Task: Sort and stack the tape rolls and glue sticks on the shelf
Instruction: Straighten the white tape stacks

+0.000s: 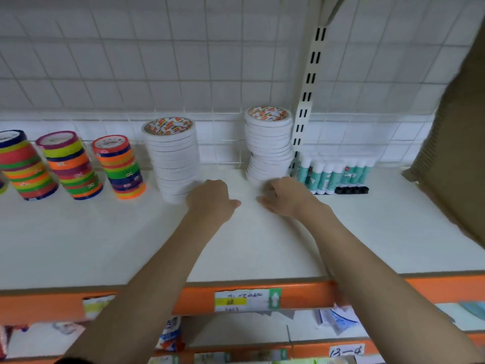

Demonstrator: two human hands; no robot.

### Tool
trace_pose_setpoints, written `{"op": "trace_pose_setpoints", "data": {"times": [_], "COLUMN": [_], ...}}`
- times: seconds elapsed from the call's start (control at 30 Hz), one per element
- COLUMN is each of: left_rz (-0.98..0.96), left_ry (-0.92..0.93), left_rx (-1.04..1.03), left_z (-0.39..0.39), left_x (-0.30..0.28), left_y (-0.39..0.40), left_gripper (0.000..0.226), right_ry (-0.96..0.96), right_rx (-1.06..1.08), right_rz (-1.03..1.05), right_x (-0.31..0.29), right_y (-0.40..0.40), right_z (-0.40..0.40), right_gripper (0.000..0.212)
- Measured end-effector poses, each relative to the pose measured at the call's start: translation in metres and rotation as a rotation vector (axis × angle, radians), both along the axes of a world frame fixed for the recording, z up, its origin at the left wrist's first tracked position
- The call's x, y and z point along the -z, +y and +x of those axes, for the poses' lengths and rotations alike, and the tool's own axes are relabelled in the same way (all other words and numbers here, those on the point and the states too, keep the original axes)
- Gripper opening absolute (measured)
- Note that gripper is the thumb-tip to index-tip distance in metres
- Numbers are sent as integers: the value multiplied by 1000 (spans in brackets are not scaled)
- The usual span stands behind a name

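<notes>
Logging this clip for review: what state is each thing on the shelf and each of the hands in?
Left white tape stack: upright, leaning slightly.
Right white tape stack: upright, uneven, kinked midway.
Three coloured tape stacks: standing, tilted.
Glue sticks: upright, capped, in a row.
Left hand: fingers curled, at left white stack's base.
Right hand: fingers curled, at right white stack's base; grip unclear.

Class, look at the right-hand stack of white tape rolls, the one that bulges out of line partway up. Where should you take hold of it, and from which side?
Grip the right white stack low, around its bottom rolls, from the open front with a hand cupping each side. It kinks at mid-height, so a top grip would likely spill it. The shelf upright and glue sticks crowd its right.
</notes>
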State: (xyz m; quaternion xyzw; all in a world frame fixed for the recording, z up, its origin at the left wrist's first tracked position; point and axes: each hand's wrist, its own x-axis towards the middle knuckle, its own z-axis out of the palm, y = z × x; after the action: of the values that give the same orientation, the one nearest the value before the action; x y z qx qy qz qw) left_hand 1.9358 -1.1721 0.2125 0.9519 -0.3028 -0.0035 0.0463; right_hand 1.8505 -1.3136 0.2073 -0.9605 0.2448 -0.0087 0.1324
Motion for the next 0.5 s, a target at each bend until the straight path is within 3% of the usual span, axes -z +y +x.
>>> {"op": "trace_pose_setpoints", "data": {"times": [0.17, 0.5], "left_rz": [-75, -183], "left_ry": [80, 324], "left_rx": [70, 102], "left_z": [13, 45], "left_x": [0, 10], "left_y": [-41, -58], "left_gripper": [52, 77], "right_ry": [70, 129], "right_rx": [86, 113], "right_rz": [-3, 106], "right_x": [-2, -4], "right_y": [-29, -39], "right_z": [-12, 1], "right_gripper": [20, 33]}}
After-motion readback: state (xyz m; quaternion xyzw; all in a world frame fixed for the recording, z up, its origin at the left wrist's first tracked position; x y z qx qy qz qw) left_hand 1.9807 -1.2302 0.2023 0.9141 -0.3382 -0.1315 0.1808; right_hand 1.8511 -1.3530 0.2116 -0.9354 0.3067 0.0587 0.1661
